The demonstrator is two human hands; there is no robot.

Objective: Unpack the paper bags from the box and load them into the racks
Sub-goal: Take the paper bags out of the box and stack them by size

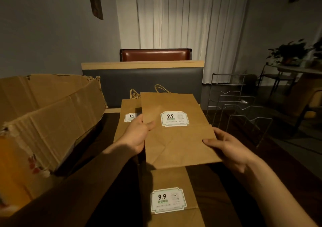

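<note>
A flat brown paper bag with a white "9.9" label is held above the dark table. My left hand pinches its left edge. My right hand grips its lower right edge. Behind it, another flat bag lies partly hidden, its twine handles pointing away. A third labelled bag lies on the table near me, below the held one. The open, torn cardboard box stands at the left. The wire rack with several dividers stands at the right, and I see no bags in it.
The dark wooden table carries everything. A grey bench back and a brown chair back stand behind it, with white curtains beyond. A plant and a side table sit at the far right.
</note>
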